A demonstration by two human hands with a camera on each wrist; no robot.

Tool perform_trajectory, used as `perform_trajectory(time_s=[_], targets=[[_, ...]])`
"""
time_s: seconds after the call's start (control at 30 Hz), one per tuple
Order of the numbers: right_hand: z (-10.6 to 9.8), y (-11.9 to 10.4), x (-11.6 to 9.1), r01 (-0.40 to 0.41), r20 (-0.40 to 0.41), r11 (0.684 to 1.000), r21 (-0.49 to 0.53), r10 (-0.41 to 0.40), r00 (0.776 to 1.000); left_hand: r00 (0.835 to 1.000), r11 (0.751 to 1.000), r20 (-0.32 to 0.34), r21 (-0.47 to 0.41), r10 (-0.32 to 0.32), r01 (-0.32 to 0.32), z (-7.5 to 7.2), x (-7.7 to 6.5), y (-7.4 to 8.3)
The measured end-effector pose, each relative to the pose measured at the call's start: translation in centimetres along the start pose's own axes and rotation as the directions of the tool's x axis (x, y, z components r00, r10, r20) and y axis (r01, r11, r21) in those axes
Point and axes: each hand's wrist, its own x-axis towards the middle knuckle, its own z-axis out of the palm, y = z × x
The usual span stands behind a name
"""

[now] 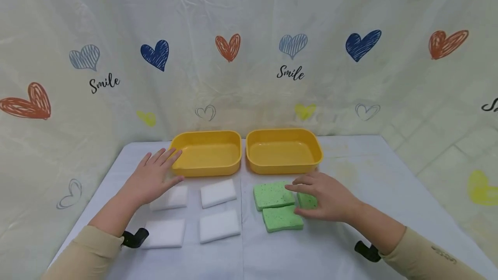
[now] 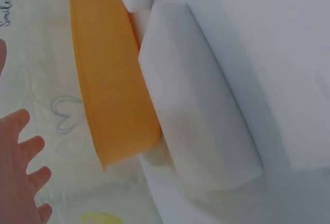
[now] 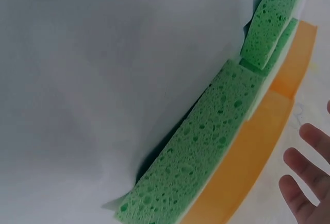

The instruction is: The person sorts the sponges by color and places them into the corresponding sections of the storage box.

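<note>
My left hand (image 1: 151, 179) hovers with spread fingers over the far left white sponge block (image 1: 173, 200), beside the near left corner of the left yellow tray (image 1: 206, 171). Nothing is in its grasp. In the left wrist view, fingertips (image 2: 32, 149) show at the left edge, apart from a white block (image 2: 196, 100). Over the green sponges, my right hand (image 1: 328, 198) has its fingers loosely bent and holds nothing. It partly hides one green sponge (image 1: 306, 201); two others (image 1: 274, 195) lie to its left. The right wrist view shows its fingers (image 3: 301, 162) apart from a green sponge (image 3: 191, 152).
A second yellow tray (image 1: 284, 168) stands right of the first, at the table's back edge. More white blocks (image 1: 219, 226) lie in front of the left tray. The white cloth-covered table (image 1: 272, 256) meets a curtain (image 1: 249, 7) printed with hearts.
</note>
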Motion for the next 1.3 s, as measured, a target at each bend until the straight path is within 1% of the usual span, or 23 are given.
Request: perform_trajectory(time_s=[0.1, 0.3, 0.37, 0.5, 0.57, 0.67, 0.8, 0.93, 1.03, 1.17, 1.3], targets=[[0.0, -0.3, 0.2, -0.008, 0.030, 1.000, 0.030, 0.007, 1.000, 0.999, 1.000, 0.030, -0.009, -0.028, 0.028, -0.5, 0.5, -0.9], [0.3, -0.6, 0.4, -0.006, 0.060, 0.999, 0.037, 0.003, 0.998, 0.993, 0.997, 0.090, -0.022, -0.076, 0.079, -1.2, 1.4, -2.4], [0.4, -0.6, 0.5, 0.010, 0.057, 0.999, 0.042, -0.012, 0.998, 0.991, 0.996, 0.103, -0.026, -0.085, 0.088, -1.2, 1.7, -2.8], [0.8, -0.8, 0.5, 0.033, 0.055, 0.998, 0.060, -0.036, 0.998, 0.985, 0.993, 0.135, -0.024, -0.109, 0.113, -0.5, 2.4, -3.8], [1.0, -0.9, 0.5, 0.029, 0.077, 0.997, 0.073, -0.034, 0.996, 0.980, 0.991, 0.153, -0.024, -0.127, 0.132, -0.1, 2.7, -4.3], [1.3, -1.2, 0.5, -0.004, 0.148, 0.996, 0.091, -0.009, 0.989, 0.971, 0.985, 0.178, -0.041, -0.160, 0.170, 0.3, 3.0, -4.8], [1.6, -1.6, 0.5, -0.045, 0.237, 0.995, 0.093, 0.022, 0.971, 0.961, 0.977, 0.204, -0.065, -0.186, 0.203, 0.8, 3.0, -5.1], [1.8, -1.7, 0.3, -0.056, 0.283, 0.996, 0.069, 0.034, 0.958, 0.954, 0.976, 0.234, -0.073, -0.185, 0.207, 1.1, 3.4, -5.1], [1.9, -1.9, 0.1, -0.041, 0.283, 0.998, 0.050, 0.026, 0.959, 0.950, 0.975, 0.255, -0.077, -0.182, 0.207, 1.5, 3.7, -5.1], [2.1, -2.1, 0.0, -0.012, 0.258, 0.999, 0.040, 0.001, 0.966, 0.949, 0.975, 0.257, -0.078, -0.180, 0.206, 1.9, 4.0, -5.2], [2.3, -2.2, -0.1, 0.001, 0.264, 1.000, 0.025, -0.007, 0.965, 0.946, 0.973, 0.264, -0.084, -0.188, 0.217, 2.1, 4.3, -5.2]])
